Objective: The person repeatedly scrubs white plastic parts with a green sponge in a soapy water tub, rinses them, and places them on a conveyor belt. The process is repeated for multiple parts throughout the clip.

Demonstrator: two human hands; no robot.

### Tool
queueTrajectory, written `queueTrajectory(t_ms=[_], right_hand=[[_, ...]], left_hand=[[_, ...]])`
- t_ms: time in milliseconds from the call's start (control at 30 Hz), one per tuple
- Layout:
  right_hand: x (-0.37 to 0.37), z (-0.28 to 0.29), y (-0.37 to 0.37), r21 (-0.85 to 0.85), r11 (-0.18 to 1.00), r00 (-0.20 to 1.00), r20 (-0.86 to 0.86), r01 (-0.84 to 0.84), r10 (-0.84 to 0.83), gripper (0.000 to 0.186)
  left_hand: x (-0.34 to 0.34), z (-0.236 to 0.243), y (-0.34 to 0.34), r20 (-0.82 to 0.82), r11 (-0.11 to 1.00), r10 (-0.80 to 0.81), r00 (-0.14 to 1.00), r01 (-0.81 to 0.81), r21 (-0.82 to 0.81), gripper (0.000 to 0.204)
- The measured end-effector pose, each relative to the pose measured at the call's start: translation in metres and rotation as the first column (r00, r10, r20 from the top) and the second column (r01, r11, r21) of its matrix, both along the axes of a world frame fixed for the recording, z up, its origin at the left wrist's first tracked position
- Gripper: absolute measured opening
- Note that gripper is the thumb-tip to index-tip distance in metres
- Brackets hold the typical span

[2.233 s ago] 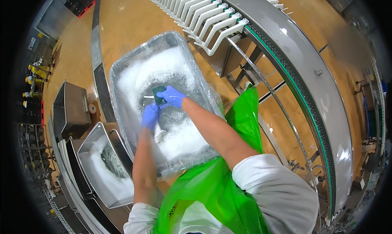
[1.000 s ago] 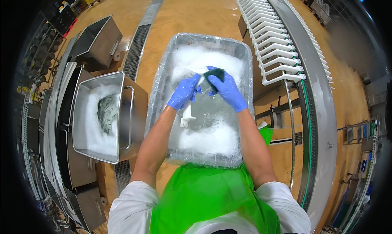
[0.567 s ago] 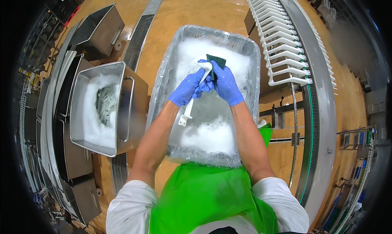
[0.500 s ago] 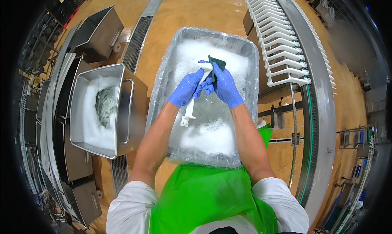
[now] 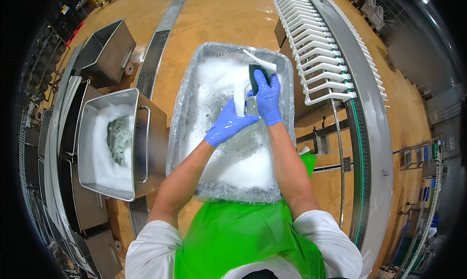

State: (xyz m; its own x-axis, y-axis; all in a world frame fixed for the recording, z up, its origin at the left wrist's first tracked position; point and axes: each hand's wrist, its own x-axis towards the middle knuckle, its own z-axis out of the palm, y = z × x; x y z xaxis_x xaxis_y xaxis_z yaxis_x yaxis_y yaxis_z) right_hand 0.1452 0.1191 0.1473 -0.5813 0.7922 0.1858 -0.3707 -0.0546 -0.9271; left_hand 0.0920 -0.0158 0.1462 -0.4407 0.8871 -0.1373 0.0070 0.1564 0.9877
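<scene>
Grated drain (image 5: 149, 67) in the tan floor (image 5: 219, 16), steel bin (image 5: 114, 57) upper left, curved conveyor (image 5: 377, 157) at right

White piece (image 5: 240, 100): turned; one section now stands upright at the left hand, another slants above the right.
Left hand (image 5: 226, 125): thumb now stretched toward the right wrist.
Right hand (image 5: 268, 102): shifted higher than the left.
Green pad (image 5: 257, 78): now beneath the right fingers (image 5: 261, 79).

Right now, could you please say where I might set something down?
Tan floor is bare beyond the plastic-lined tub, between drain channel and conveyor hangers. Steel bins crowd the drain's left; foam, left hand and right hand crowd the tub.
</scene>
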Motion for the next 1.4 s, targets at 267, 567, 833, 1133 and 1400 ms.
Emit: queueTrajectory(t_ms=[267, 567, 833, 1133, 1400], right_hand=[[0.011, -0.014, 0.004, 0.267, 0.897, 0.924, 0.253, -0.352, 0.287, 0.029], [0.023, 0.013, -0.02, 0.095, 0.899, 0.885, 0.245, -0.428, 0.396, 0.03], [0.026, -0.027, -0.007, 0.366, 0.851, 0.872, 0.45, -0.375, 0.191, 0.025], [0.034, 0.002, -0.024, 0.177, 0.913, 0.914, 0.248, -0.369, 0.321, 0.035], [0.028, 0.02, -0.014, 0.14, 0.924, 0.898, 0.326, -0.355, 0.296, 0.028]], left_hand=[[0.001, 0.001, -0.013, -0.264, 0.974, 0.092, 0.96, -0.032, 0.224, 0.041], [-0.034, -0.012, -0.037, 0.699, 0.903, -0.424, 0.575, 0.321, 0.284, 0.031], [-0.035, -0.012, -0.023, 0.858, 0.873, -0.464, 0.221, 0.28, 0.4, 0.031], [-0.03, -0.026, -0.018, 0.918, 0.896, -0.382, 0.107, 0.284, 0.34, 0.035], [-0.025, -0.015, -0.022, 0.915, 0.913, -0.289, 0.282, 0.367, 0.175, 0.04]])
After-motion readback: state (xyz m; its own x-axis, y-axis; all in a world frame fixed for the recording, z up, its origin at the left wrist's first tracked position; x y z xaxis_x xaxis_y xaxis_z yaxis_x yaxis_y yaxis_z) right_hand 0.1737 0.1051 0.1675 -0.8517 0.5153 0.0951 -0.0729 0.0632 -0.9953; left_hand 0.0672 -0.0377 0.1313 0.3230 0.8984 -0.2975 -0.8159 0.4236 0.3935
